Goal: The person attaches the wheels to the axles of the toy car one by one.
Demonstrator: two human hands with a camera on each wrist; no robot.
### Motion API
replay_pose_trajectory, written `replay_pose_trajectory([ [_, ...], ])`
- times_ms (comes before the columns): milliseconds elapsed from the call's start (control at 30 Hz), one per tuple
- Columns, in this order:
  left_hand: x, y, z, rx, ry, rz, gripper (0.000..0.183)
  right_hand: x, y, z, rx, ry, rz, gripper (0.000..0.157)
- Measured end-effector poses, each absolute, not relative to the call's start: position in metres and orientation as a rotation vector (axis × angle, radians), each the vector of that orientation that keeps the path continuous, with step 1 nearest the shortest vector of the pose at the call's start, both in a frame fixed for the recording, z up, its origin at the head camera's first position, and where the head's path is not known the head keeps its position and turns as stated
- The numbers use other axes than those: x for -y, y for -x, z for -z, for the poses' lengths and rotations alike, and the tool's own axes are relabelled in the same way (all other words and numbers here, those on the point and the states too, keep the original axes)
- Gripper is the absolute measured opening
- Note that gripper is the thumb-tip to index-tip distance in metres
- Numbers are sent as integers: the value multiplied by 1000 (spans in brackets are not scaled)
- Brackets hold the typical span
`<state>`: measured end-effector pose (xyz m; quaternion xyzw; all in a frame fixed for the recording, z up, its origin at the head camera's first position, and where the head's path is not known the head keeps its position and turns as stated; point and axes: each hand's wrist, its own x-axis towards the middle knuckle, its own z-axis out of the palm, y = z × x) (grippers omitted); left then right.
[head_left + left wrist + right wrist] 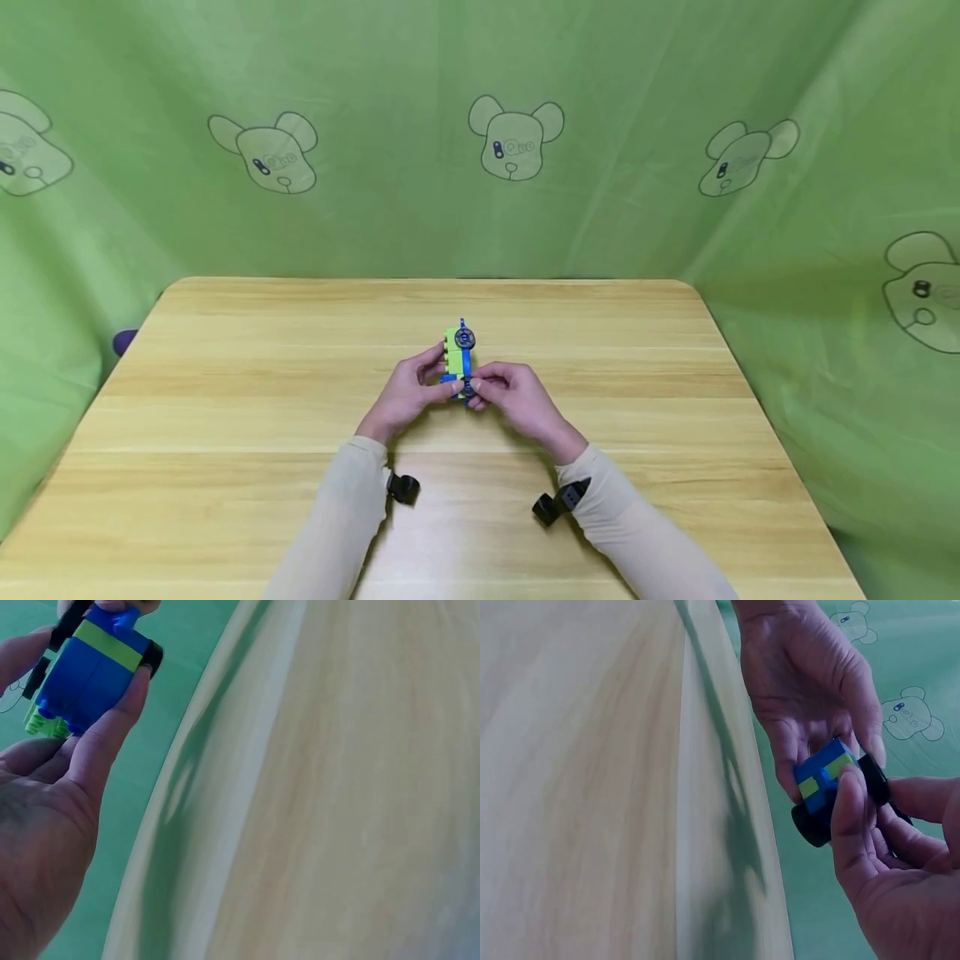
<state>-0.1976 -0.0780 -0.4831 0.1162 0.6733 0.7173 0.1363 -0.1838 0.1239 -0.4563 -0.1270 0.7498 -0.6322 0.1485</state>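
A small toy car (455, 360) of green and blue building blocks is held above the table, on its side, with its wheels facing right in the head view. My left hand (405, 393) grips its body between thumb and fingers. From the other side my right hand (525, 404) pinches the near end, at a black wheel (874, 780). Another wheel (465, 337) shows uncovered at the far end. In the left wrist view, the blue end of the toy car (88, 679) has a green stripe and knobbly studs. Fingers hide part of the near wheels.
The wooden table (247, 392) stretches out on all sides beneath the hands. Green curtains (397, 217) printed with bear heads hang behind and beside it. Each sleeve carries a black wrist camera (405, 489). A purple object (124, 342) shows past the left table edge.
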Motion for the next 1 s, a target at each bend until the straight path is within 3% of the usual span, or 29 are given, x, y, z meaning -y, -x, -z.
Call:
replay_pose_trajectory([
  [1000, 82, 197, 481, -1931, -368, -2114, 69, -133, 183, 457, -2244, 429, 1719, 17],
])
